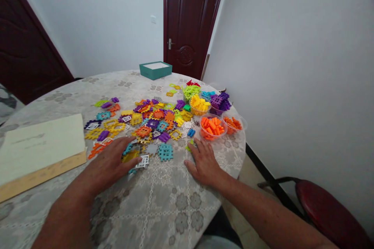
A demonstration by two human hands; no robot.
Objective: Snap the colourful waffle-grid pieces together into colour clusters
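My left hand (pixel 112 159) is over the near edge of a heap of plastic building pieces, thumb and fingers apart. In the gap of that hand are a yellow piece (pixel 130 156) and, by the thumb tip, a white window-like lattice piece (pixel 143 161). A teal notched square piece (pixel 165 152) lies flat between the two hands. My right hand (pixel 204 161) rests palm down with its fingers spread. Its fingertips are at a small lime-green piece (pixel 189 146), partly hidden by them. Just beyond lie blue pieces (pixel 191 132).
At the right edge stand clear bowls of sorted pieces: orange (pixel 213 127), yellow (pixel 200 104), purple (pixel 220 102) and lime green (pixel 191 92). A green box (pixel 156 71) sits at the back. On the left lies a cream board (pixel 43 144); a red chair (pixel 330 210) stands at right.
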